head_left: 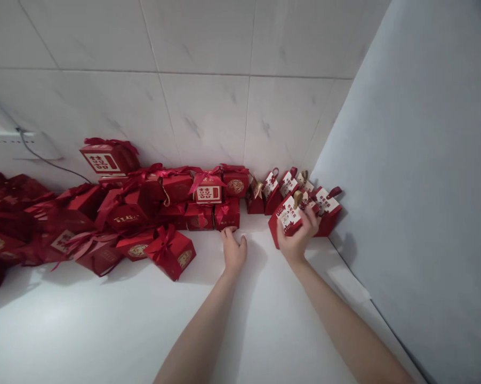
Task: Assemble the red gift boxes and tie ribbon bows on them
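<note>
My right hand (297,236) is wrapped round a small red gift box with a white label (287,217), near the right-hand corner. Behind it stand more red boxes of the same kind (327,208) in a row by the wall. My left hand (233,249) rests on the white tabletop (104,325) with its fingers curled, its fingertips touching a small red box (227,214) at the foot of a stack of red ribbon-tied boxes (207,188).
A large heap of red gift boxes with ribbons (104,224) spreads along the tiled wall (208,106) to the left edge. One red box (170,252) lies forward of the heap. A pale panel (424,186) closes off the right side. A cable (44,157) runs down the wall.
</note>
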A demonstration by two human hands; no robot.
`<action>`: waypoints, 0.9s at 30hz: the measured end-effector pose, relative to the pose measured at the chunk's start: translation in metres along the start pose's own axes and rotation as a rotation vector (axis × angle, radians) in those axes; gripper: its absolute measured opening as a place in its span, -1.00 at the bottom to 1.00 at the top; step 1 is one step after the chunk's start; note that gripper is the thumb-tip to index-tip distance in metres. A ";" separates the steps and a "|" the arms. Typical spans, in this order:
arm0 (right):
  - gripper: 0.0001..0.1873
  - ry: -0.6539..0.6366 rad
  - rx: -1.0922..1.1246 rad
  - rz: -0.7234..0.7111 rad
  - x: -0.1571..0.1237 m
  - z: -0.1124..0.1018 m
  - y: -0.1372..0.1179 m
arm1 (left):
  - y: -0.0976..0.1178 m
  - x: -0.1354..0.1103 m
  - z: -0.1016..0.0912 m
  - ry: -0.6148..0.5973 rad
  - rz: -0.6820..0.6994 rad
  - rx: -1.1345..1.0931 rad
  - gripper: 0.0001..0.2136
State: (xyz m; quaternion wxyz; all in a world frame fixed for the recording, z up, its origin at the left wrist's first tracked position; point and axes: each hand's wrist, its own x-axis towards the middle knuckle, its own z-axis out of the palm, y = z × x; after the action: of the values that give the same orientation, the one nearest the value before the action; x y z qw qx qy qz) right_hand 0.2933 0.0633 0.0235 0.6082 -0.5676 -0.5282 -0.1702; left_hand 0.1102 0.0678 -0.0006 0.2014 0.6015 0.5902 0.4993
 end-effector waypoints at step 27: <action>-0.25 -0.450 0.197 0.329 -0.051 0.052 -0.034 | 0.001 0.004 -0.002 -0.098 0.030 0.108 -0.78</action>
State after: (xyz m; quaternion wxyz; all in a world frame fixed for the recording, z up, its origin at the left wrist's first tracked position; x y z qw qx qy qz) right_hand 0.2224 0.0783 -0.0125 0.5475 -0.6074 -0.5645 0.1129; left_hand 0.1085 0.0704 0.0025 0.1896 0.6440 0.5967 0.4396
